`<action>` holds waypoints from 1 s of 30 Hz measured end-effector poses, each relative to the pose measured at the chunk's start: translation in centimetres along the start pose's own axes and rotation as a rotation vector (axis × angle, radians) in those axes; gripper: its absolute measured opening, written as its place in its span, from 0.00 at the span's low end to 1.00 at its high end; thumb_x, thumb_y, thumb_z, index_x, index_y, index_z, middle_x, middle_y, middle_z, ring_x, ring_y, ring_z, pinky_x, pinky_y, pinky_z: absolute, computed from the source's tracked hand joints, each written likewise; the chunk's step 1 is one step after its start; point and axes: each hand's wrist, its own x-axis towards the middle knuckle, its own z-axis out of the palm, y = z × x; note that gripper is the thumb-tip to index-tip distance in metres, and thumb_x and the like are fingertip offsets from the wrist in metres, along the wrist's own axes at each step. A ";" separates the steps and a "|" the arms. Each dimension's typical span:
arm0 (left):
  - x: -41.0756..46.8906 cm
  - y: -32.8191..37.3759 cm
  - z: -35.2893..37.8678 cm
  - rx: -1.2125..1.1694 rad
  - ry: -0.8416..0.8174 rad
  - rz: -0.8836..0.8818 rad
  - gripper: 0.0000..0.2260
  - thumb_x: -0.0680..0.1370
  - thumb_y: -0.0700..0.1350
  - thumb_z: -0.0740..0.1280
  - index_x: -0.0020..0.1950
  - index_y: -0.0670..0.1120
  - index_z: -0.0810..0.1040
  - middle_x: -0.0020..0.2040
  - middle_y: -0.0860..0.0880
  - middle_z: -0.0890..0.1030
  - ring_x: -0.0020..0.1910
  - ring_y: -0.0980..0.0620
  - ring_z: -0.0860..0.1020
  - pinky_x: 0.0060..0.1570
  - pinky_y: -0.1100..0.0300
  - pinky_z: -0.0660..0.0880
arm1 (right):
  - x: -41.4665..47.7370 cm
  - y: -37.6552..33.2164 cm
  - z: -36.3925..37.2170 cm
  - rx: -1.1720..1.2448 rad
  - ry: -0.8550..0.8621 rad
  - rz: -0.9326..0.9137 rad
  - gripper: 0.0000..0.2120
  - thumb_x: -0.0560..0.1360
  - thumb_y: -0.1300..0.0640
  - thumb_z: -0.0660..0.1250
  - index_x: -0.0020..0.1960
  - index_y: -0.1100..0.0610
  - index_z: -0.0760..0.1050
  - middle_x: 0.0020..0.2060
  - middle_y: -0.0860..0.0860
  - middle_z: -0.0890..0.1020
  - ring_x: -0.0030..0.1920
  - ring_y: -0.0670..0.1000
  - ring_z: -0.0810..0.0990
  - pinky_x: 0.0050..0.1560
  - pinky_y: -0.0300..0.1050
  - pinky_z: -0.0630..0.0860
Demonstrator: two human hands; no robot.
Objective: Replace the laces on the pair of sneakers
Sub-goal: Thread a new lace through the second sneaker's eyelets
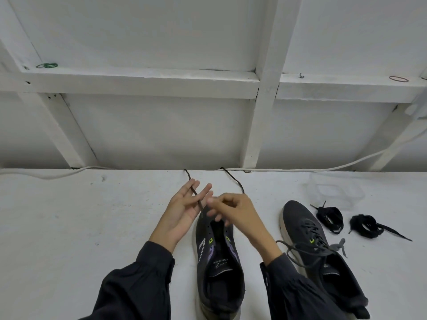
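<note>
Head view. At 6 o'clock on the table (92, 215), near sneaker (217, 255) with lace (235, 181) threaded only at toe eyelets; old-lace removal judged almost complete. Hands: left hand (184, 209) spread, lace across straight fingers; right hand (233, 211) curled, pinching lace. Next: pull free toward 12 o'clock, ends draped over table edge. At 3–4 o'clock, second sneaker (318, 245) and lace bundles (329, 218) crowding; open room toward 9.
</note>
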 end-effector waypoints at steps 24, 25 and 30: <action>-2.8 -2.6 -3.7 1.420 -0.060 0.806 0.10 0.79 0.39 0.68 0.54 0.52 0.83 0.50 0.59 0.82 0.52 0.59 0.78 0.53 0.66 0.74 | -0.7 1.4 -0.3 -0.195 -0.104 -0.007 0.07 0.79 0.53 0.65 0.48 0.53 0.82 0.40 0.49 0.86 0.34 0.45 0.79 0.33 0.39 0.74; -2.6 -2.5 -3.8 1.411 -0.045 0.800 0.09 0.79 0.39 0.67 0.55 0.51 0.83 0.50 0.59 0.81 0.53 0.59 0.78 0.53 0.68 0.73 | -0.8 1.4 -0.7 -0.131 -0.149 0.010 0.08 0.80 0.54 0.65 0.55 0.53 0.81 0.44 0.49 0.86 0.38 0.46 0.81 0.34 0.40 0.76; -2.5 -2.7 -4.6 1.320 0.043 0.692 0.09 0.81 0.38 0.64 0.51 0.49 0.82 0.49 0.56 0.81 0.53 0.58 0.78 0.53 0.71 0.72 | -1.0 1.7 -2.6 0.296 -0.267 0.080 0.32 0.70 0.71 0.56 0.72 0.55 0.64 0.67 0.53 0.76 0.55 0.51 0.81 0.38 0.46 0.82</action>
